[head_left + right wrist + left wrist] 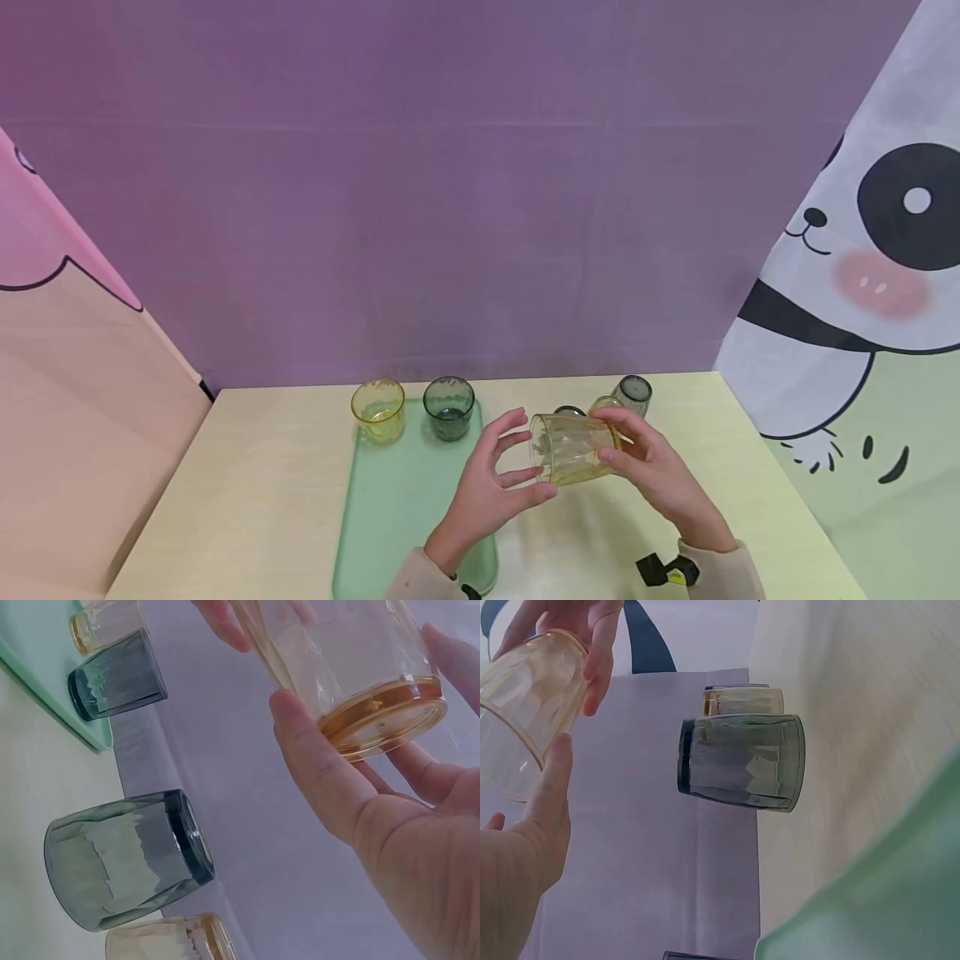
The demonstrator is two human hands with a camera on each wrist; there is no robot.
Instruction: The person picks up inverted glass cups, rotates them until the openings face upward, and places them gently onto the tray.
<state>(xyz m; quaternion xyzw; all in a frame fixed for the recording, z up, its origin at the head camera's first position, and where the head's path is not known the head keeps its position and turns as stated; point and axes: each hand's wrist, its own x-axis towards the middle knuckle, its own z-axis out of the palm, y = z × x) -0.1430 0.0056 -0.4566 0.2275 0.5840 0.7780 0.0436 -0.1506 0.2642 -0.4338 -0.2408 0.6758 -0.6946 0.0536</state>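
A clear yellow drinking glass (pixel 573 450) is held tilted on its side above the table, its mouth toward the left. My right hand (pixel 660 475) grips it near the thick base, thumb on the near side. At the rim is my left hand (pixel 491 487), fingers spread and fairly straight; a fingertip meets the rim in the left wrist view. Beneath and behind the held glass, a dark glass (pixel 127 859), another yellow glass (pixel 742 700) and a grey glass (pixel 633 393) stand upside down on the table.
A light green tray (pixel 405 500) lies to the left on the pale wooden table (pixel 247 492). Toward its far end, a yellow glass (pixel 379 412) and a dark green glass (pixel 449 410) stand upright. A purple cloth (pixel 465 208) hangs behind the table.
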